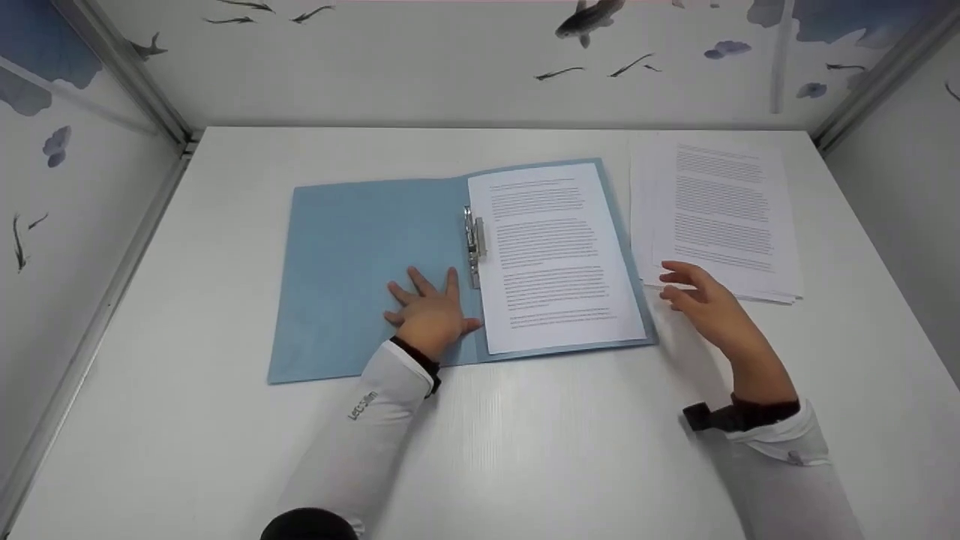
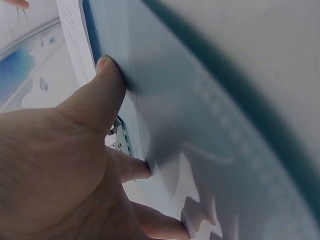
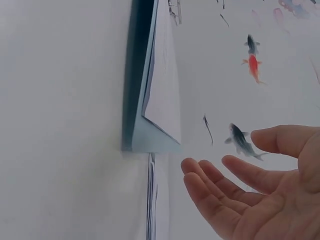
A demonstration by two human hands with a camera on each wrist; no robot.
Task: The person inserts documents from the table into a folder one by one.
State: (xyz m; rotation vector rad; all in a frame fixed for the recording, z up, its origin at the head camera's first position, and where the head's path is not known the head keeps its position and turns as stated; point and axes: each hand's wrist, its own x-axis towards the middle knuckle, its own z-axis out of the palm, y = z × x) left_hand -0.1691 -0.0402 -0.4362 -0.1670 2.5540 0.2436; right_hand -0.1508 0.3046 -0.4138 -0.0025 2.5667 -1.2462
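Lying beside the folder that splayed left fingers touch, papers neighbour right fingers (loose, empty).

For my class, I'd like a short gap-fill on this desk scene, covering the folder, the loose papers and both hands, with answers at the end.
1. The open folder is coloured ____.
2. The hand resting on the folder is the person's ____ hand.
3. The right hand, near the loose papers, holds ____.
4. In the head view, the loose papers lie to the ____ of the folder.

Missing words: blue; left; nothing; right.
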